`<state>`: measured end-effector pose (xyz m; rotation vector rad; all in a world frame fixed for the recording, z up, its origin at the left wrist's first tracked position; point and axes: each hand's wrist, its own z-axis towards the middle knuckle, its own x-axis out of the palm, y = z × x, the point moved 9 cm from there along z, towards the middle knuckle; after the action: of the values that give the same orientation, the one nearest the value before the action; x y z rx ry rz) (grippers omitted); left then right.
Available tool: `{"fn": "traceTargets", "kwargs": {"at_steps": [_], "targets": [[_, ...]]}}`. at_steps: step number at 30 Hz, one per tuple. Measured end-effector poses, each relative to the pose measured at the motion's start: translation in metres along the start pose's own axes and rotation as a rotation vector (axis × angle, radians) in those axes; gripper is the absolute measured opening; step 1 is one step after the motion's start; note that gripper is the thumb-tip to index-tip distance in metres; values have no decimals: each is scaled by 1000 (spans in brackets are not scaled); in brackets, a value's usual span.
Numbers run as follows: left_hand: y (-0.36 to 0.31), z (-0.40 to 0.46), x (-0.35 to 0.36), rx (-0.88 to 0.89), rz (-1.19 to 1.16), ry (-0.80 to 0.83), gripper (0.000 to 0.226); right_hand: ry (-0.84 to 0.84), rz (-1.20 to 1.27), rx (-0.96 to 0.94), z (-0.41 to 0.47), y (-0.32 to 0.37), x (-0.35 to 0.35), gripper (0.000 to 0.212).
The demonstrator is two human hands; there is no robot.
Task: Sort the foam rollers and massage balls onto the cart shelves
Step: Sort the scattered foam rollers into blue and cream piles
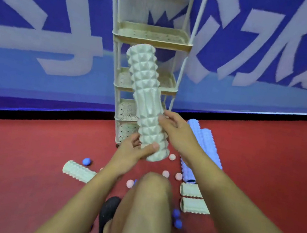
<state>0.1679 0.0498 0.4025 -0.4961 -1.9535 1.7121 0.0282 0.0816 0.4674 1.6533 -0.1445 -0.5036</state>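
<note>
I hold a long pale green studded foam roller nearly upright in front of the cream cart. My left hand grips its lower end, thumb across the front. My right hand grips its right side a little higher. The roller's top leans left and reaches just under the cart's upper shelf. On the red floor lie a short pale green roller, two blue rollers, two more short green rollers, pink balls and blue balls.
The cart stands against a blue and white banner wall with several perforated shelves; the lower ones show behind the roller. My bent knee and a black shoe fill the near floor between the balls.
</note>
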Motion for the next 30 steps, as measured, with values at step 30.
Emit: {"fn": "traceTargets", "kwargs": {"at_steps": [30], "targets": [[224, 27, 282, -91, 1013, 700, 49, -660, 817, 787, -150, -385, -235, 50]]}}
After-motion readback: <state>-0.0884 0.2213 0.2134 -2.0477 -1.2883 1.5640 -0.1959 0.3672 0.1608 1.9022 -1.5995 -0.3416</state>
